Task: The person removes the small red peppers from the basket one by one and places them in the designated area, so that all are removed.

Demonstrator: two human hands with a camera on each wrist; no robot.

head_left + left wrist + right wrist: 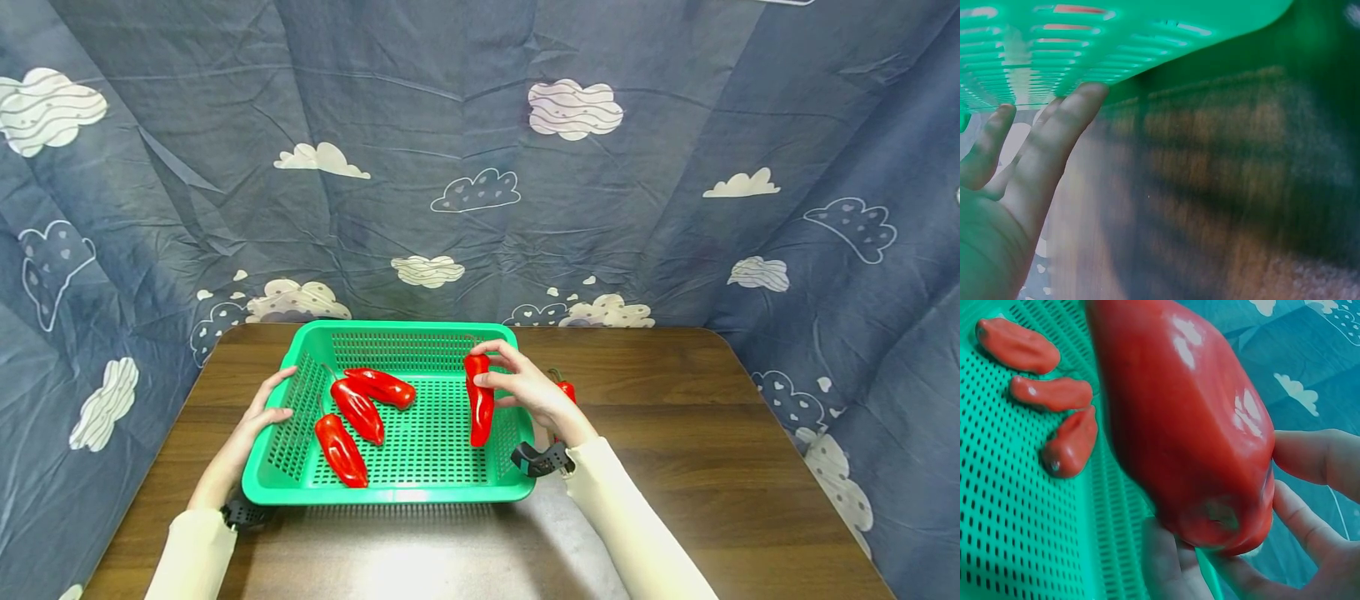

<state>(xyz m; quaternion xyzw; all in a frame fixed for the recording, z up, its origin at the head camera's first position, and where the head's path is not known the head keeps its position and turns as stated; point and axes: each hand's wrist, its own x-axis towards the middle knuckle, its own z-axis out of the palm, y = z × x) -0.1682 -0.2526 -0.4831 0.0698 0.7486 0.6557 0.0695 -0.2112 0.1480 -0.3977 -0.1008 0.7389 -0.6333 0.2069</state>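
My right hand pinches a long red pepper near its stem end, over the right side of a green plastic basket. The pepper's tip points down in the head view. Its glossy body fills the middle of the right wrist view, with thumb and fingertips around the stem end. The left hand rests at the basket's left rim, and its fingers lie straight against the outer wall. Inside the basket, toward the left, lie three more red peppers: front, middle, back.
More red pepper shows on the wooden table right of the basket, partly hidden by the right hand and wrist. A dark blue curtain with cloud prints hangs behind the table's far edge.
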